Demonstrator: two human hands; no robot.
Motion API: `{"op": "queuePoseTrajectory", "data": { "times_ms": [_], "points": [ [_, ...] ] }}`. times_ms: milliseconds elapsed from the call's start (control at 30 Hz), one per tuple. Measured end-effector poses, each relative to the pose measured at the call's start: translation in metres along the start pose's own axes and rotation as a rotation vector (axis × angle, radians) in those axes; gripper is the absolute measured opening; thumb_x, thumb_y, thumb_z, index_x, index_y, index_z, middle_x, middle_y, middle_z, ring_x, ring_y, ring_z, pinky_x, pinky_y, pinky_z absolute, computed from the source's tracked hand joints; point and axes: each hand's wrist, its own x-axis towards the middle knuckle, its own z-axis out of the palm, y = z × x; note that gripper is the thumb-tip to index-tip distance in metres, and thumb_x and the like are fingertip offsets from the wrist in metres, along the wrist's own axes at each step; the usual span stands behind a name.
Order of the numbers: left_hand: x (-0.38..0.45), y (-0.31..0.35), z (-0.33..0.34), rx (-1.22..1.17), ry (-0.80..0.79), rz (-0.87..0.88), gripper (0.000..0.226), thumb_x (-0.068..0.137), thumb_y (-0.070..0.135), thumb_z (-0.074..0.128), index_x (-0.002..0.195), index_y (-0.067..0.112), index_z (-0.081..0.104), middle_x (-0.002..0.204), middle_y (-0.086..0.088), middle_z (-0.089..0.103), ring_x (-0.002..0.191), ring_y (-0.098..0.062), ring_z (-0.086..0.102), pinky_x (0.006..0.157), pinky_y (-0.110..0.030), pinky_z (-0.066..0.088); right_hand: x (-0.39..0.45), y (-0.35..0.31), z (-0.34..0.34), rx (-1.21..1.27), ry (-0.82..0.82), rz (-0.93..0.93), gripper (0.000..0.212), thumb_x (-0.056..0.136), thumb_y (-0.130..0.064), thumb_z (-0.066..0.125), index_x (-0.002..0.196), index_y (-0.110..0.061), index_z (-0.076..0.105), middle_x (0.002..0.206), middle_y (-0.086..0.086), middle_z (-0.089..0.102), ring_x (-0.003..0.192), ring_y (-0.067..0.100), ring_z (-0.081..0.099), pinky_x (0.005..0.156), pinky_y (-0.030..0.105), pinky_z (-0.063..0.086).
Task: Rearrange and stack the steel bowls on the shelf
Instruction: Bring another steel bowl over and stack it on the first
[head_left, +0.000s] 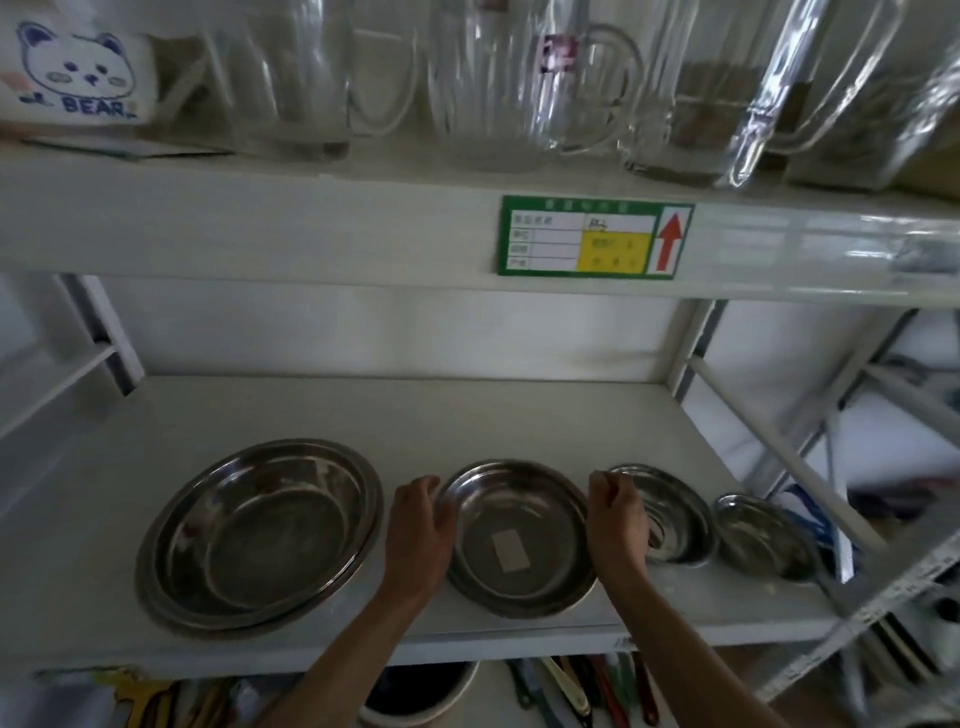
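White metal shelf (467, 415) in a storeroom, glass jugs (498, 83) on the tier above, four steel bowls in a left-right row, largest bowl (260, 530) leftmost, mouths up, middle bowl (519, 540) gripped at its rims by left hand (421, 535) and right hand (618, 525), smaller bowls (670, 514) to the right.

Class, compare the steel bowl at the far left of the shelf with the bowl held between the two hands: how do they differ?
The far-left bowl is the wider one; the held bowl is smaller. The far-left bowl sits untouched, while the held bowl is gripped by the left hand and right hand. Only the held bowl shows a pale rectangular sticker. Both are shiny, round and upright.
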Motion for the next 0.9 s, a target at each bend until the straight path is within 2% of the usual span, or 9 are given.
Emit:
{"op": "queuePoseTrajectory", "data": {
  "times_ms": [67, 167, 267, 300, 400, 467, 600, 733, 900],
  "points": [
    [-0.003, -0.001, 0.007, 0.084, -0.026, -0.045, 0.057, 0.091, 0.043, 0.046, 0.126, -0.002, 0.053, 0.120, -0.021, 0.060, 0.113, -0.036, 0.056, 0.098, -0.041, 0.044, -0.005, 0.015, -0.012, -0.004, 0.012, 0.034, 0.027, 0.099, -0.032, 0.042, 0.091, -0.011, 0.058, 0.074, 0.005, 0.061, 0.070, 0.026, 0.057, 0.063, 0.036, 0.040],
    [-0.009, -0.004, 0.014, 0.125, -0.091, -0.141, 0.054, 0.097, 0.030, 0.046, 0.138, -0.003, 0.039, 0.135, -0.024, 0.050, 0.127, -0.036, 0.046, 0.104, -0.039, 0.037, -0.018, 0.037, -0.021, 0.028, -0.016, 0.075, 0.032, 0.099, -0.034, 0.039, 0.089, -0.007, 0.055, 0.068, 0.000, 0.052, 0.065, 0.024, 0.052, 0.063, 0.043, 0.046],
    [-0.017, -0.012, 0.021, 0.134, -0.137, -0.227, 0.058, 0.099, 0.033, 0.042, 0.140, -0.007, 0.034, 0.140, -0.026, 0.045, 0.131, -0.036, 0.043, 0.107, -0.038, 0.033, -0.028, 0.054, -0.022, 0.018, -0.071, 0.150, 0.040, 0.100, -0.045, 0.035, 0.092, -0.010, 0.054, 0.079, 0.004, 0.057, 0.070, 0.022, 0.056, 0.065, 0.035, 0.045],
    [-0.019, -0.015, 0.022, 0.129, -0.137, -0.251, 0.054, 0.099, 0.033, 0.041, 0.136, -0.007, 0.039, 0.135, -0.026, 0.049, 0.127, -0.036, 0.046, 0.102, -0.037, 0.036, -0.032, 0.054, -0.021, 0.003, -0.111, 0.183, 0.040, 0.101, -0.045, 0.034, 0.087, -0.013, 0.053, 0.077, 0.005, 0.058, 0.068, 0.020, 0.055, 0.063, 0.033, 0.045],
    [-0.019, -0.027, 0.027, 0.030, -0.067, -0.295, 0.040, 0.099, 0.029, 0.039, 0.103, -0.006, 0.058, 0.105, -0.026, 0.062, 0.104, -0.039, 0.059, 0.084, -0.038, 0.042, -0.039, 0.052, -0.019, 0.075, -0.203, 0.192, 0.037, 0.102, -0.039, 0.034, 0.073, -0.022, 0.049, 0.069, 0.006, 0.055, 0.063, 0.023, 0.055, 0.068, 0.045, 0.053],
    [-0.016, -0.030, 0.029, -0.056, -0.039, -0.342, 0.040, 0.100, 0.024, 0.038, 0.091, -0.007, 0.061, 0.093, -0.026, 0.063, 0.094, -0.039, 0.061, 0.077, -0.037, 0.040, -0.040, 0.050, -0.016, 0.161, -0.220, 0.217, 0.035, 0.102, -0.035, 0.035, 0.072, -0.024, 0.049, 0.070, 0.008, 0.055, 0.066, 0.025, 0.054, 0.067, 0.044, 0.052],
    [-0.013, -0.025, 0.033, -0.189, 0.002, -0.453, 0.038, 0.101, 0.020, 0.037, 0.101, -0.009, 0.061, 0.098, -0.024, 0.062, 0.093, -0.033, 0.060, 0.078, -0.034, 0.039, -0.039, 0.045, -0.001, 0.188, -0.185, 0.341, 0.033, 0.101, -0.041, 0.034, 0.089, -0.021, 0.058, 0.080, 0.009, 0.062, 0.076, 0.027, 0.062, 0.078, 0.049, 0.054],
    [-0.014, -0.024, 0.036, -0.279, 0.047, -0.470, 0.035, 0.100, 0.021, 0.040, 0.095, -0.006, 0.062, 0.088, -0.019, 0.062, 0.084, -0.031, 0.059, 0.073, -0.034, 0.041, -0.039, 0.044, 0.011, 0.182, -0.123, 0.382, 0.040, 0.102, -0.037, 0.036, 0.100, -0.007, 0.062, 0.082, 0.010, 0.062, 0.069, 0.020, 0.057, 0.062, 0.031, 0.046],
    [-0.015, -0.022, 0.035, -0.318, 0.120, -0.467, 0.025, 0.096, 0.016, 0.047, 0.090, -0.002, 0.063, 0.079, -0.013, 0.062, 0.075, -0.028, 0.059, 0.068, -0.034, 0.044, -0.042, 0.042, 0.016, 0.256, -0.053, 0.392, 0.032, 0.101, -0.032, 0.043, 0.101, -0.006, 0.061, 0.085, 0.014, 0.066, 0.075, 0.025, 0.063, 0.069, 0.036, 0.052]
  ]
}}
